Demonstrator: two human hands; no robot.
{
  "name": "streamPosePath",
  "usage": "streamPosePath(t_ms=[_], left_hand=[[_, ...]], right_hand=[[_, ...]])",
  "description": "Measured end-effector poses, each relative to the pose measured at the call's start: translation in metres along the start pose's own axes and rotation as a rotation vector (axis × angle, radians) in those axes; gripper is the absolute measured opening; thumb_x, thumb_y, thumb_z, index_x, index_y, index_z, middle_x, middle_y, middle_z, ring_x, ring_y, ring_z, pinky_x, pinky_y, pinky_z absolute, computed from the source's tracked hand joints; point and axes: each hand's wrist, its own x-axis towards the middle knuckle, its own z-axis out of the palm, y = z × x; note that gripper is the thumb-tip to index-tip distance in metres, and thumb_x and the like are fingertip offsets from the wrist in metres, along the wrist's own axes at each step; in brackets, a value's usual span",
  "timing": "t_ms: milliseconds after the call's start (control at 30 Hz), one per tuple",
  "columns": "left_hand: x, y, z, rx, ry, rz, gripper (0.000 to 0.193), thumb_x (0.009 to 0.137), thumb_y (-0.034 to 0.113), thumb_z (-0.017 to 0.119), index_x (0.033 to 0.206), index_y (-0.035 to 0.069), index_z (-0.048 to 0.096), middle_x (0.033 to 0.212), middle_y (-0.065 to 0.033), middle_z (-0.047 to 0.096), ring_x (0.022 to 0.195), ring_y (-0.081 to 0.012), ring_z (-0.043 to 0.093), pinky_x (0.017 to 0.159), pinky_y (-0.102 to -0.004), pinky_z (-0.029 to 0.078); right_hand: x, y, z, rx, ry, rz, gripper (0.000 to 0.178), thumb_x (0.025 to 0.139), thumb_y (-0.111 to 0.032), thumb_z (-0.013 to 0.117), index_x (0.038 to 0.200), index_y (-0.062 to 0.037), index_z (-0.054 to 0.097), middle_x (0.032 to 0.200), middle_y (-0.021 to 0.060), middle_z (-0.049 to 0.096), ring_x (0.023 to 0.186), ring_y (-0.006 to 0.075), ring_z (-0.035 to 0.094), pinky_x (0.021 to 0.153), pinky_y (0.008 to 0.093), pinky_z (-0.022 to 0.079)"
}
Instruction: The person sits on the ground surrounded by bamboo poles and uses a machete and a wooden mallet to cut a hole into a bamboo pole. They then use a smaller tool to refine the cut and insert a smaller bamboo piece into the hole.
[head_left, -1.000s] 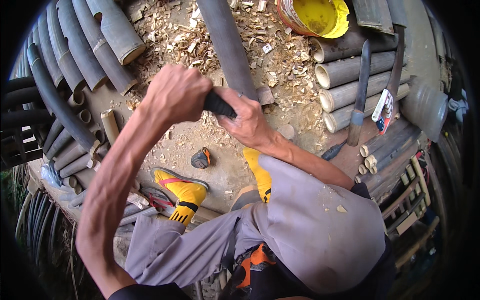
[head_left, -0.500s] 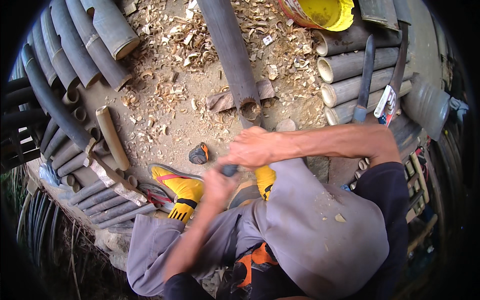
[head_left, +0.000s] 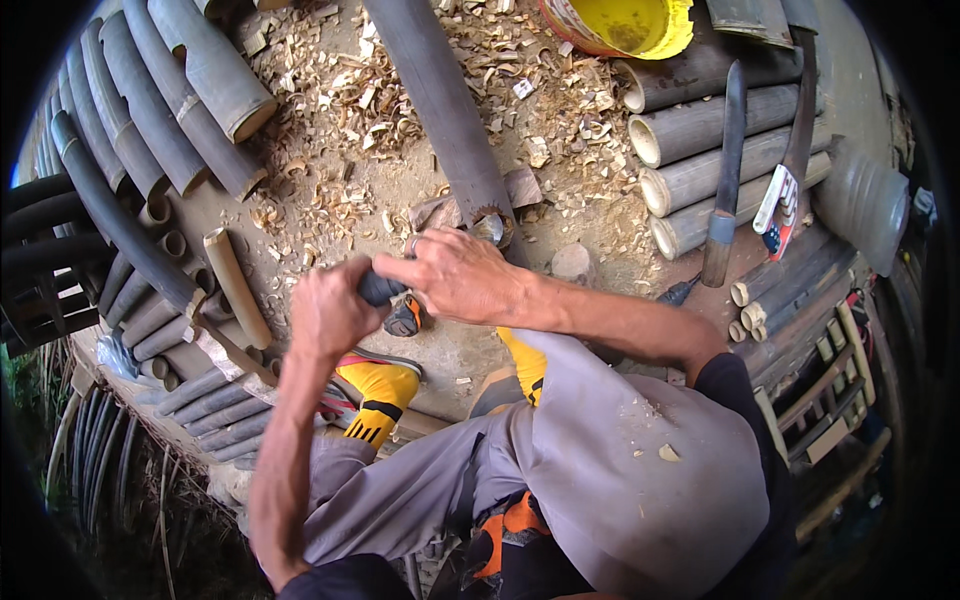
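I see both hands, left hand (head_left: 330, 312) and right hand (head_left: 455, 275), clenched on a dark tool handle (head_left: 380, 288) beside the bamboo pole (head_left: 440, 110) (blade hidden); a slip could hit the yellow-socked foot (head_left: 375, 385).

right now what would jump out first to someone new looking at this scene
First, both hands meeting at the middle: the left hand and right hand grip a dark handle just below the cut end of a long dark bamboo pole that runs up the sandy ground strewn with pale chips. Next come the bright yellow socks below the hands and the yellow bucket at the top edge. Stacked bamboo tubes lie to the right.
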Motion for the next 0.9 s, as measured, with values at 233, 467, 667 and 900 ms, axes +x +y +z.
streamPosePath(t_ms=[233, 467, 667, 900], left_hand=[[0.102, 0.05, -0.068, 0.542, -0.204, 0.353, 0.01, 0.059, 0.013, 0.065, 0.068, 0.011, 0.065, 0.058, -0.0097, 0.061, 0.051, -0.0272, 0.06, 0.049, -0.0388, 0.048], [-0.002, -0.001, 0.007, -0.429, -0.582, -0.179, 0.026, 0.065, 0.025, 0.069, 0.078, 0.002, 0.068, 0.06, -0.0094, 0.062, 0.054, -0.0194, 0.061, 0.054, -0.0345, 0.051], [-0.049, 0.066, 0.052, -0.793, 0.02, -0.209, 0.063, 0.069, 0.04, 0.076, 0.104, -0.008, 0.056, 0.085, -0.0156, 0.062, 0.076, -0.0188, 0.06, 0.066, -0.0343, 0.048], [-0.023, 0.104, 0.108, -1.57, -0.41, -0.206, 0.079, 0.075, 0.046, 0.072, 0.128, -0.005, 0.043, 0.13, -0.0176, 0.05, 0.114, -0.0263, 0.055, 0.091, -0.0409, 0.048]], right_hand=[[-0.001, 0.011, -0.01, 0.319, 0.597, 0.206, 0.036, 0.073, 0.0, 0.058, 0.108, -0.0036, 0.05, 0.072, 0.0182, 0.061, 0.071, 0.0356, 0.064, 0.066, 0.0447, 0.053], [-0.035, -0.008, -0.002, -0.066, 0.092, -0.031, 0.052, 0.069, -0.01, 0.068, 0.119, -0.0097, 0.054, 0.094, 0.0147, 0.06, 0.095, 0.0299, 0.059, 0.086, 0.0461, 0.047], [-0.078, -0.031, -0.054, 0.734, 0.412, 0.373, 0.067, 0.071, -0.02, 0.073, 0.127, 0.0023, 0.045, 0.119, 0.0162, 0.052, 0.112, 0.0258, 0.052, 0.098, 0.0395, 0.039], [-0.161, -0.009, -0.021, 0.306, 0.311, 0.605, 0.054, 0.079, -0.013, 0.06, 0.131, -0.0007, 0.046, 0.104, 0.022, 0.06, 0.095, 0.0323, 0.063, 0.079, 0.0382, 0.051]])
